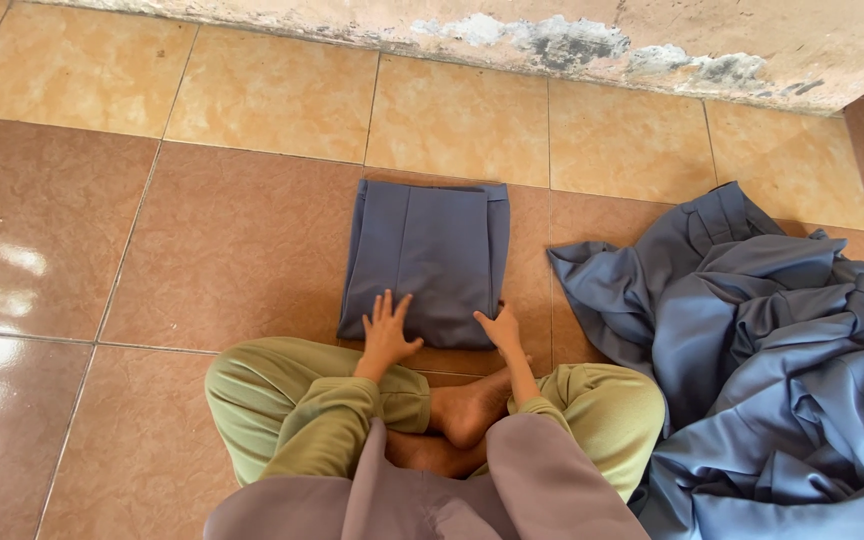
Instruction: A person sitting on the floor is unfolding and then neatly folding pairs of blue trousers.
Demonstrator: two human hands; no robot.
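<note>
Soft, even daylight fills the view, with bright glare patches on the glossy floor (pixel 12 300) at nine o'clock. Shadows are faint, the focus is sharp throughout, and tile lines bow slightly toward the edges.

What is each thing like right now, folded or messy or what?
Folded blue garment: folded flat into a rectangle on the floor.
Blue cloth pile: unfolded, crumpled in a heap.
Left hand: open, flat on the folded garment.
Right hand: open, touching its near right corner.
</note>
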